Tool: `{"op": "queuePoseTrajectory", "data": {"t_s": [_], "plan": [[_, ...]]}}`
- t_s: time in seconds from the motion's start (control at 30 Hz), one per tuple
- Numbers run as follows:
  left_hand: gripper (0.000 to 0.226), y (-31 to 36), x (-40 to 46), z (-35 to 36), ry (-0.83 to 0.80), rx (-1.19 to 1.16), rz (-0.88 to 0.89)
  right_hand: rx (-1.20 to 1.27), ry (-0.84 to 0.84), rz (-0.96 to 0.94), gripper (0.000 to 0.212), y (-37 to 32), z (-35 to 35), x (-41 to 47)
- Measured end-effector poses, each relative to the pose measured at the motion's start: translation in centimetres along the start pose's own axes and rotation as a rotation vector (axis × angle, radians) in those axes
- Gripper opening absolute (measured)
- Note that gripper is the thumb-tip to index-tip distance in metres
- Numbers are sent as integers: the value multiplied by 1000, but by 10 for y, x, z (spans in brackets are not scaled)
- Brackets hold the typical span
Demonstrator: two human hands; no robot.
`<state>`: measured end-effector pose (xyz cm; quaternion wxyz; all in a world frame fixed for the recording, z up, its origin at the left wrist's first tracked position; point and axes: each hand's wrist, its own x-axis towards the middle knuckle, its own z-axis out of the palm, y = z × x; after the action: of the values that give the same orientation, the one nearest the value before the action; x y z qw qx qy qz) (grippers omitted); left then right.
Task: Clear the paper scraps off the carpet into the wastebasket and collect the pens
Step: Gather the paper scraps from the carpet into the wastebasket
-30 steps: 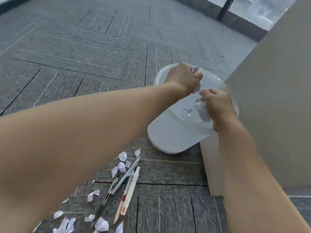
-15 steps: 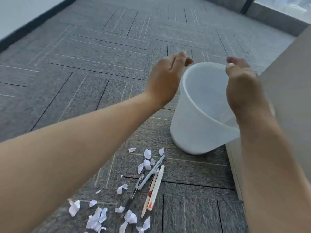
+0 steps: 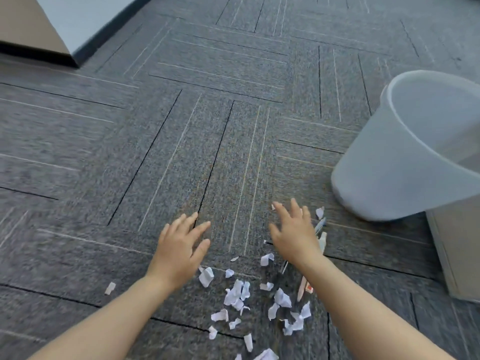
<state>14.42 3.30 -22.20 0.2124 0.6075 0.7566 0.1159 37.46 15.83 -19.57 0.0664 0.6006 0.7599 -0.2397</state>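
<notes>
small torn white paper scraps are lying scattered on the grey striped carpet nearest the person. just past them the left hand and right hand are hovering palm down, fingers spread, holding nothing. slim pens are lying partly under the right hand. farther right, the translucent white plastic wastebasket is standing beside a beige cabinet.

Blurry head view, seemingly steeply down onto carpet
</notes>
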Motion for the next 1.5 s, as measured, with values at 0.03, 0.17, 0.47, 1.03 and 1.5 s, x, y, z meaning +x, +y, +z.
{"op": "queuePoseTrajectory", "data": {"t_s": [0.03,0.17,0.47,1.03,1.5], "plan": [[68,-6,-10,5,-38,34,2,-63,1,30,59,2,2,5],[67,-5,-32,20,-122,30,51,-14,-62,164,64,0,6,21],[64,6,-41,39,-117,-67,174,63,143,-190,51,-17,33,-34],[53,15,-50,56,-103,-170,461,79,262,-395,32,19,83,-130],[91,37,-77,64,-228,29,755,45,176,-440,83,63,118,-172]]}}
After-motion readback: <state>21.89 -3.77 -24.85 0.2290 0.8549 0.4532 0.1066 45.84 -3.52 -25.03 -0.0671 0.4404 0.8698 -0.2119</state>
